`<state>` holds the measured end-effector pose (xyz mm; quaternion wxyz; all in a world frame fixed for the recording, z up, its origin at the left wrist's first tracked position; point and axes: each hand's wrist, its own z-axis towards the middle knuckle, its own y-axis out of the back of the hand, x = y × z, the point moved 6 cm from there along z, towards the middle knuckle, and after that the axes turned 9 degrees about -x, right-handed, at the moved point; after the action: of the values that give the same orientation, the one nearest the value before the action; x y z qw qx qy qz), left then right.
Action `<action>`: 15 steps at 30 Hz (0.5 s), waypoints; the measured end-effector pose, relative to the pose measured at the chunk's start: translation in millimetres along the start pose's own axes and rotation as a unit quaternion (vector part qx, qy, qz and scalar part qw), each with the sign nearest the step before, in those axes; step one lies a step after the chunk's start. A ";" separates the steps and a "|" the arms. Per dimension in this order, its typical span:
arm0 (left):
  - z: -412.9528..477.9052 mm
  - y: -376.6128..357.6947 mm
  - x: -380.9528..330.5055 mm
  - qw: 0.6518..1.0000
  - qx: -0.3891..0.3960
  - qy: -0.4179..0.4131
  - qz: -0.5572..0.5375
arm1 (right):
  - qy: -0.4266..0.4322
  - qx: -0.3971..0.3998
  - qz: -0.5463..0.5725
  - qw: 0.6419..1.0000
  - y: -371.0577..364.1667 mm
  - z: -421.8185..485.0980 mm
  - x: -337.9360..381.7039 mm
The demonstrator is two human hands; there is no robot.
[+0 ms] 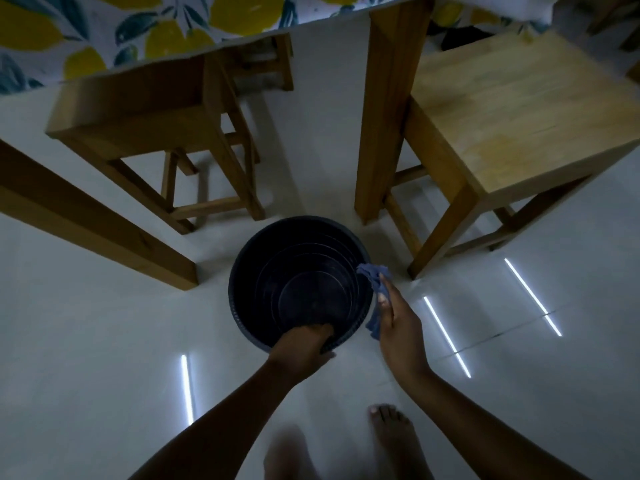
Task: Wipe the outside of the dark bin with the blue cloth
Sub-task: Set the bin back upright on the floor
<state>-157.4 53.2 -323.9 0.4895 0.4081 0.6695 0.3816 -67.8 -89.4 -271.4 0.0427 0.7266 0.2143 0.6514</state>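
Item: bin, dark, round, upright on the pale floor, seen from above; I look straight down into its ringed inside. It stands between a table leg and a second leg, with one stool beyond it and another stool to its right. A lemon-print tablecloth hangs over the table edge at the top.

Item: left hand, on the bin's near rim. Fingers curl over the rim to the inside, pressed together, the palm against the outer wall; they grip the rim.

Item: right hand, just beside the bin's right wall. Fingers lie straight and close together, pressing the cloth against the outside of the bin. The cloth, blue and bunched, shows above the fingertips at rim height and trails down below the palm; most of it sits between my fingers and the wall.

Item: two bare feet, the right foot plain, the left foot blurred, on the floor nearest me.
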 end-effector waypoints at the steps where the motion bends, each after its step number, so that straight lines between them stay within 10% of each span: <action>1: -0.8 0.4 -0.3 1.000 0.030 0.008 0.006 | -0.003 0.003 0.004 1.000 2.3 -0.1 1.8; 5: 1.4 12.7 -8.3 0.997 0.072 0.034 -0.013 | 0.001 0.009 0.019 1.000 14.7 -1.3 13.1; 15: 70.6 168.4 -114.5 0.987 -0.145 -0.054 -0.037 | 0.062 -0.080 0.059 0.993 93.7 38.9 99.1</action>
<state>-38.6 19.0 -147.4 0.5925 0.3282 0.5943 0.4335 -0.4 -129.3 -153.2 0.0488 0.6906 0.1211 0.7113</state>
